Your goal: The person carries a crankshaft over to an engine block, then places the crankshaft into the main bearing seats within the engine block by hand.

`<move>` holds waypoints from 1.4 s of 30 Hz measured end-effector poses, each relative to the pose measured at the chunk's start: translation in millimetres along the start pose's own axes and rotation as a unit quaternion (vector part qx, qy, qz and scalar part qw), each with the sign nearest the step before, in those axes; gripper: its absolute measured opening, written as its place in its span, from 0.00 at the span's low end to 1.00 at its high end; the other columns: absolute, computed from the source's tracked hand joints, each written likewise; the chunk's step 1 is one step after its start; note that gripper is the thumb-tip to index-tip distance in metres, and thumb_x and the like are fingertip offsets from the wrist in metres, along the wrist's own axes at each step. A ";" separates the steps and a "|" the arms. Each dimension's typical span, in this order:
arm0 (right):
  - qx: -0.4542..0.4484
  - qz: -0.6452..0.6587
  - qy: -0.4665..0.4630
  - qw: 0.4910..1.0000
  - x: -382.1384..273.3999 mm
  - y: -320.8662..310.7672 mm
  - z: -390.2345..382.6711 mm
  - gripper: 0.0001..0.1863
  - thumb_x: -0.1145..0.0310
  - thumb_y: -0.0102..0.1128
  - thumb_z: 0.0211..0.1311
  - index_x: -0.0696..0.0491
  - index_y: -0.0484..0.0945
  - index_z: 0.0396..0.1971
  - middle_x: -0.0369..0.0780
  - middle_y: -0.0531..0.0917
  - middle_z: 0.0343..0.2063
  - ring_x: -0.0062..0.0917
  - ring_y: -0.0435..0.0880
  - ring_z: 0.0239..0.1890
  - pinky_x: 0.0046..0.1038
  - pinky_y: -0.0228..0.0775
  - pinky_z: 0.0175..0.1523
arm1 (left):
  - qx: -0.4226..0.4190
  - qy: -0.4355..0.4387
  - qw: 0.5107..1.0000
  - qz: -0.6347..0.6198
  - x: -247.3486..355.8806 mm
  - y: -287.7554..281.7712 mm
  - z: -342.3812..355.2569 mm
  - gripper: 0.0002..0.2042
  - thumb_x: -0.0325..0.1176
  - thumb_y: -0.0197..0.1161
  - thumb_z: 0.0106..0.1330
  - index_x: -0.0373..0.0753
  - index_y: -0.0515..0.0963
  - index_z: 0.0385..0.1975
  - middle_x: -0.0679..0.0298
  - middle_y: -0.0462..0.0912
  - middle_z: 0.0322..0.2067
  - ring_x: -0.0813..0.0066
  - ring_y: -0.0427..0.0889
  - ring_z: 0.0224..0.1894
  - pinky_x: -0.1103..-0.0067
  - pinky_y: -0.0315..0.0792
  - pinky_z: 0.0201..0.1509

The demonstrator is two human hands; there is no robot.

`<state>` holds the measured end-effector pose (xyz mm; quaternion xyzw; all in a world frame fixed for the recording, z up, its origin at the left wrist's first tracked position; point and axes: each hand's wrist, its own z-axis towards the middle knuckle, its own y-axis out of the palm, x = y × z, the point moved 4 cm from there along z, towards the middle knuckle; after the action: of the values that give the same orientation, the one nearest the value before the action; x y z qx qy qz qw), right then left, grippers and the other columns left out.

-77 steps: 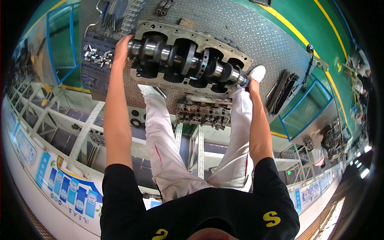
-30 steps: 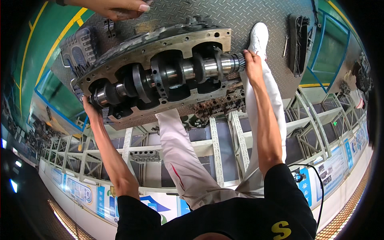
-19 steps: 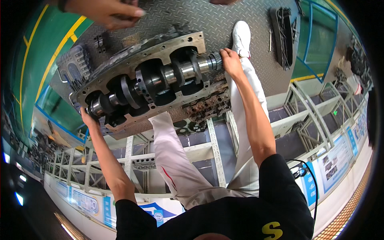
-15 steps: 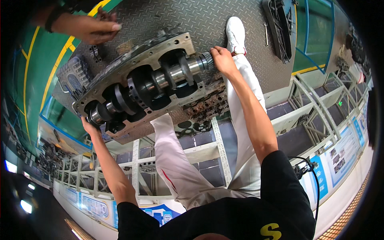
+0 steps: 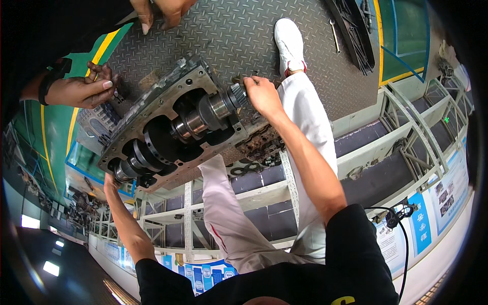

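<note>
A steel crankshaft [image 5: 189, 126] lies along the open side of a grey engine block [image 5: 202, 82], slanting from lower left to upper right. My right hand [image 5: 263, 97] is closed on its upper right end, by the toothed gear [image 5: 237, 95]. At the opposite end my left hand [image 5: 110, 182] grips the shaft's lower left tip, its fingers mostly hidden behind it. Some of the shaft's polished journals show bright, while the counterweights look dark. The block rests at a tilt above the patterned metal plate [image 5: 234, 35].
Another person's hand [image 5: 84, 91] hovers left of the block; more fingers [image 5: 165, 11] show at the top edge. A finned grey part [image 5: 96, 122] sits at left, greasy engine parts [image 5: 259, 144] below the block. A wrench [image 5: 334, 36] lies beside a dark tray [image 5: 351, 38]. White frame beams [image 5: 244, 198] run below.
The block and crankshaft now appear more steeply slanted, and both my hands have shifted with them. More of another person's fingers have come in at the top. My view has moved slightly too.
</note>
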<state>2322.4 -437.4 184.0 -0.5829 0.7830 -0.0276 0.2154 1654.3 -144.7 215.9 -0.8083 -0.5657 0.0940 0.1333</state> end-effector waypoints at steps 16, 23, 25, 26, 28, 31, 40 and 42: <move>0.027 0.044 0.006 0.999 28.9 10.0 14.1 0.23 0.56 0.48 0.69 0.64 0.81 0.41 0.40 0.84 0.30 0.26 0.78 0.34 0.30 0.69 0.45 | 0.002 0.038 0.999 -0.002 4.4 51.3 -32.0 0.25 0.54 0.56 0.73 0.38 0.77 0.57 0.57 0.86 0.49 0.64 0.89 0.44 0.65 0.85 0.48; -0.003 0.049 -0.014 0.999 43.7 10.5 -9.4 0.20 0.58 0.41 0.71 0.57 0.67 0.23 0.34 0.69 0.22 0.21 0.65 0.30 0.31 0.60 0.36 | 0.029 0.061 0.996 -0.057 -1.2 15.5 -64.8 0.23 0.48 0.47 0.75 0.35 0.78 0.54 0.57 0.87 0.45 0.59 0.87 0.46 0.63 0.81 0.53; 0.067 0.052 -0.063 0.994 68.5 -5.4 12.1 0.20 0.57 0.41 0.71 0.56 0.68 0.23 0.34 0.69 0.22 0.21 0.65 0.29 0.32 0.61 0.36 | 0.009 0.031 0.999 -0.011 -17.9 44.6 -40.2 0.22 0.46 0.48 0.75 0.36 0.78 0.56 0.57 0.87 0.48 0.60 0.87 0.50 0.65 0.79 0.57; 0.070 0.049 -0.101 0.991 70.9 5.6 23.4 0.20 0.57 0.41 0.71 0.56 0.68 0.24 0.34 0.69 0.22 0.21 0.65 0.29 0.32 0.61 0.36 | 0.029 0.077 0.996 -0.028 -17.8 64.3 -56.1 0.21 0.45 0.49 0.74 0.36 0.78 0.54 0.57 0.87 0.46 0.62 0.86 0.49 0.66 0.79 0.57; 0.031 0.059 -0.073 0.995 59.4 12.5 10.8 0.20 0.57 0.41 0.71 0.57 0.69 0.25 0.35 0.70 0.22 0.21 0.66 0.29 0.32 0.61 0.36 | 0.036 0.076 0.994 -0.064 -23.2 72.2 -90.9 0.20 0.45 0.51 0.73 0.37 0.78 0.53 0.57 0.87 0.44 0.63 0.86 0.48 0.67 0.79 0.57; 0.007 0.050 -0.069 0.996 34.4 12.6 21.6 0.19 0.58 0.44 0.70 0.59 0.68 0.26 0.34 0.69 0.23 0.19 0.66 0.29 0.30 0.60 0.36 | 0.057 0.063 0.996 -0.038 -18.2 43.3 -50.5 0.23 0.46 0.48 0.73 0.34 0.78 0.55 0.55 0.88 0.46 0.59 0.87 0.49 0.63 0.80 0.55; 0.018 0.053 -0.068 0.996 64.1 25.0 62.5 0.20 0.56 0.44 0.70 0.58 0.77 0.31 0.33 0.73 0.23 0.19 0.68 0.27 0.26 0.61 0.34 | -0.013 0.157 0.983 -0.090 -17.3 67.4 -19.3 0.33 0.62 0.54 0.72 0.41 0.72 0.64 0.58 0.79 0.59 0.61 0.80 0.59 0.62 0.74 0.65; -0.014 0.069 -0.060 0.996 60.4 30.6 70.8 0.20 0.58 0.44 0.71 0.61 0.77 0.34 0.36 0.75 0.27 0.20 0.69 0.32 0.27 0.63 0.40 | 0.000 0.147 0.985 -0.090 -21.1 61.8 -19.5 0.33 0.62 0.52 0.74 0.39 0.71 0.65 0.61 0.79 0.59 0.66 0.80 0.59 0.67 0.73 0.65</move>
<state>2307.2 -468.7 92.4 -0.5309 0.8075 0.0335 0.2548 1708.0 -186.7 214.5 -0.7590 -0.6105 -0.0384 0.2228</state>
